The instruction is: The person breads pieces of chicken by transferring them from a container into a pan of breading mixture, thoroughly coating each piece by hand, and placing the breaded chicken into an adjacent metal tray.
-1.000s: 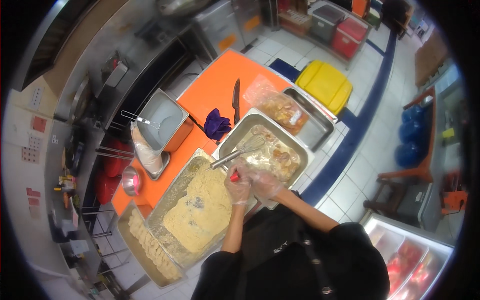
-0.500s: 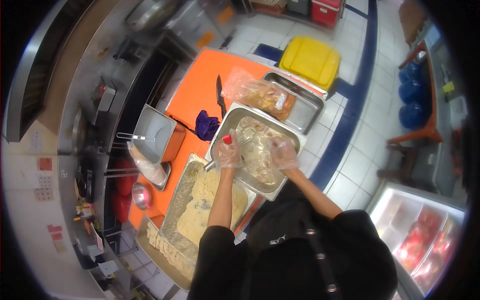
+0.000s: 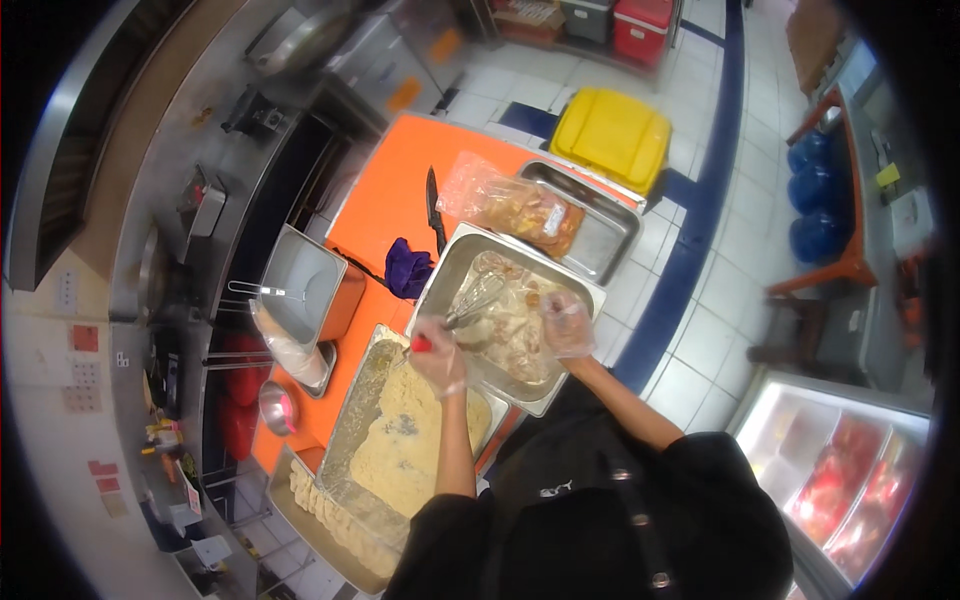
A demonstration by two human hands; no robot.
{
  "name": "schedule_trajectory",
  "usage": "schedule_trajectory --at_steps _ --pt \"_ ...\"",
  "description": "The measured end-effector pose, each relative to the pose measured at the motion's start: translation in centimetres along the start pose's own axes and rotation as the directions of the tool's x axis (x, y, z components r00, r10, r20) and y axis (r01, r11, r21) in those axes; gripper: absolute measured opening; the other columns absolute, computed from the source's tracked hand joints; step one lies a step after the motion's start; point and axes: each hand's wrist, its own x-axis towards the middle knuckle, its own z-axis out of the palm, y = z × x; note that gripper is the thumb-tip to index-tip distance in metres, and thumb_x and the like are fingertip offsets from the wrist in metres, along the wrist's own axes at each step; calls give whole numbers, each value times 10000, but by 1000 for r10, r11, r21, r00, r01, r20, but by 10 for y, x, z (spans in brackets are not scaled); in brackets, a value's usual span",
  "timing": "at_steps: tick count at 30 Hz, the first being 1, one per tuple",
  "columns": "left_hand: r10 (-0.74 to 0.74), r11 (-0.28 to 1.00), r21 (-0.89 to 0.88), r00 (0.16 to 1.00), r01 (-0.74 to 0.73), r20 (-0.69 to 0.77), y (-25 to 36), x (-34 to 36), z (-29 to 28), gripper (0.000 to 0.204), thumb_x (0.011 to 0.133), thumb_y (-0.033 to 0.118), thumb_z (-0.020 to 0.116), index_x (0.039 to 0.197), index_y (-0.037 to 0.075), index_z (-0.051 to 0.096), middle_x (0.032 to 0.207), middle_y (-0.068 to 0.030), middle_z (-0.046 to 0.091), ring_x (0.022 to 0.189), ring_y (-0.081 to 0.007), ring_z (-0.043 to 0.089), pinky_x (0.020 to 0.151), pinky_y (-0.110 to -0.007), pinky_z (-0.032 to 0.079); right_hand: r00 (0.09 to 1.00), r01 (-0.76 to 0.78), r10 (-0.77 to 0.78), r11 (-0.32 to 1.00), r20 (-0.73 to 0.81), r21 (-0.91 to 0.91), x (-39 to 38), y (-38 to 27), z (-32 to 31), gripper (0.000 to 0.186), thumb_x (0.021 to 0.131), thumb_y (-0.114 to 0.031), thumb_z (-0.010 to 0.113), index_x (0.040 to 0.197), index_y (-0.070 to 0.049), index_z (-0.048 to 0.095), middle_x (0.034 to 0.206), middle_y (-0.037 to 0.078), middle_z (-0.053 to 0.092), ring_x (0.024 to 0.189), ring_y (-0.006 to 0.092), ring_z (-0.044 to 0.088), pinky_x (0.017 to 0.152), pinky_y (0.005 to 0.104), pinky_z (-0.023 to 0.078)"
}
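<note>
My gloved left hand [image 3: 440, 355] is closed on a small red object [image 3: 421, 344] beside the whisk [image 3: 470, 305], at the near-left rim of a steel pan [image 3: 577, 285] of pale wet pieces. My gloved right hand [image 3: 566, 322] is over that pan's right side, fingers curled; what is in them is unclear. Below lies a larger tray [image 3: 357, 450] of flour-like coating, and a tray of coated pieces [image 3: 318, 500] at lower left. A knife [image 3: 433, 205], purple cloth [image 3: 405, 268] and bag of orange-brown food [image 3: 530, 215] on a tray [image 3: 610, 235] lie beyond.
On the orange table [image 3: 380, 165] are a steel container [image 3: 305, 275], a white bag [image 3: 290, 340] and a small bowl [image 3: 275, 405]. A yellow-lidded bin [image 3: 610, 135] stands behind, a stove counter [image 3: 215, 260] left, an open freezer [image 3: 820, 480] and blue jugs [image 3: 815, 185] right.
My hands, together at the pan's near edge a second ago, are apart, the right further up and right. Since half a second ago my left hand has moved down and left with the red object.
</note>
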Motion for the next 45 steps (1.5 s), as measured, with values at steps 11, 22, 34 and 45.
schedule_trajectory --at_steps 11,22,34,45 --pt "-150 960 244 988 138 32 24 22 64 409 960 316 547 728 -20 567 601 -128 550 531 -260 540 546 -391 443 996 -84 84 996 41 11 -5 5 6 63 811 -61 590 868 -52 565 897 128 562 879 327 556 759 431 457" --pt "-81 995 51 997 82 -18 -11 -45 9 401 1014 295 423 765 17 571 598 -48 546 554 -158 524 557 -316 417 996 14 -7 995 84 -94 -3 4 5 56 831 -70 556 854 -48 602 913 114 569 876 310 556 822 427 445" --pt "-21 930 367 997 -8 75 39 11 63 397 970 341 500 803 -4 602 691 -229 606 635 -395 591 576 -453 433 999 13 -11 997 -31 73 1 1 -1 72 883 -126 552 873 -56 561 866 177 569 793 388 553 682 463 431" --pt "-346 935 -181 892 304 -292 62 58 32 518 984 395 465 625 21 455 562 -106 514 521 -231 492 546 -407 395 996 -57 58 998 62 -22 -1 0 -2 69 843 -77 555 883 -59 608 891 108 589 840 316 568 718 431 467"
